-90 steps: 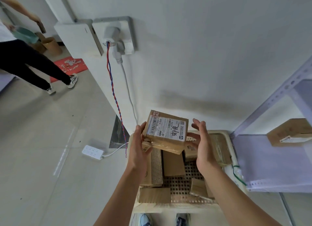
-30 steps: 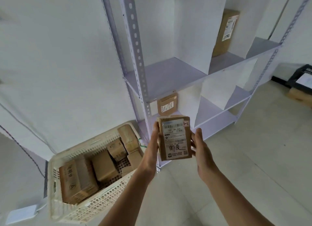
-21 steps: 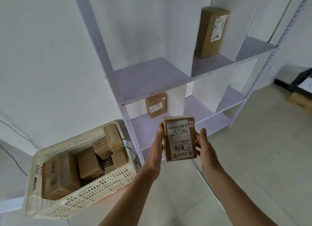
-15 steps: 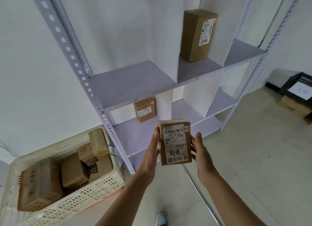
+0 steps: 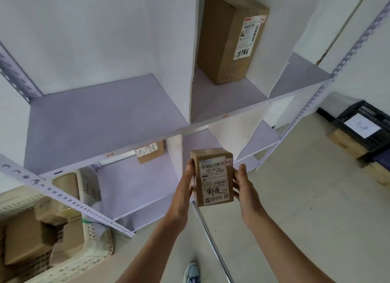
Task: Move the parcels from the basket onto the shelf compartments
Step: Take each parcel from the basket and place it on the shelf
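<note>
While we clasp the parcel (image 5: pixel 213 177) between both hands, the left hand (image 5: pixel 185 187) lies along its left long side and the right hand (image 5: pixel 244 187) along its right, thumbs up the front edges; the fingers are hidden behind the cardboard. The parcel stands upright in the air, long axis vertical, its label towards us and a red-edged tag (image 5: pixel 228 162) reading 2-2 at its top right corner.

The shelf (image 5: pixel 101 122) lies ahead of and above the parcel, and the left hand is slightly the nearer to it. Directly behind the parcel a lower bay opens between white dividers (image 5: pixel 174 151), and we judge there is room there to go straight in. The upper board's front edge passes just above the parcel, so that edge and the dividers are what we must clear.

Up and left of the parcel sits a small parcel (image 5: pixel 149 154), and far up and right a tall parcel (image 5: pixel 230 40) stands on end. Down and left of the parcel, the basket (image 5: pixel 97 247) holds more.
</note>
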Motion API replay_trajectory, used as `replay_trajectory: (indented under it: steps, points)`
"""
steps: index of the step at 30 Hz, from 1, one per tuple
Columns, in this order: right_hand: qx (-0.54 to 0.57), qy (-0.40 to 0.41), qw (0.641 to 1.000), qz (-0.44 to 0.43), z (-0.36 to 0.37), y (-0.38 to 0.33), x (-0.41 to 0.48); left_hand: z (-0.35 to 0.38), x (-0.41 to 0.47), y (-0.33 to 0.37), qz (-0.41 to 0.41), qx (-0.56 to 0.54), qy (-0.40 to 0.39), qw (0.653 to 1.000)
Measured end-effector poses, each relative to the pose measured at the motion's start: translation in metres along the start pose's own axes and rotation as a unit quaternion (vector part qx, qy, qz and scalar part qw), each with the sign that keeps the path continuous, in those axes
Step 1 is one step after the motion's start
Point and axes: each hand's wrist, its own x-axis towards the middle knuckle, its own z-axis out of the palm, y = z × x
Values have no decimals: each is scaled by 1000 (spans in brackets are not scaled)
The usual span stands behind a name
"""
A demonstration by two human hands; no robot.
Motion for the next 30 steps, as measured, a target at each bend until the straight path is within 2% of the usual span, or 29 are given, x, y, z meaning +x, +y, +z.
replay_trajectory:
  steps: [7, 14, 23, 30]
  points:
    - [-8, -11, 1000, 19, -21, -9, 60, 16, 56, -15, -6, 10, 8, 1000]
    - [-8, -49, 998, 24, -43, -4, 127, 28, 106, -45, -56, 20, 35, 998]
    - [8, -142, 989, 29, -80, 16, 248, 80, 202, -87, -77, -11, 159, 984]
    - [-39, -193, 980, -7, -95, 36, 322, 105, 259, -143, -69, -41, 243, 967]
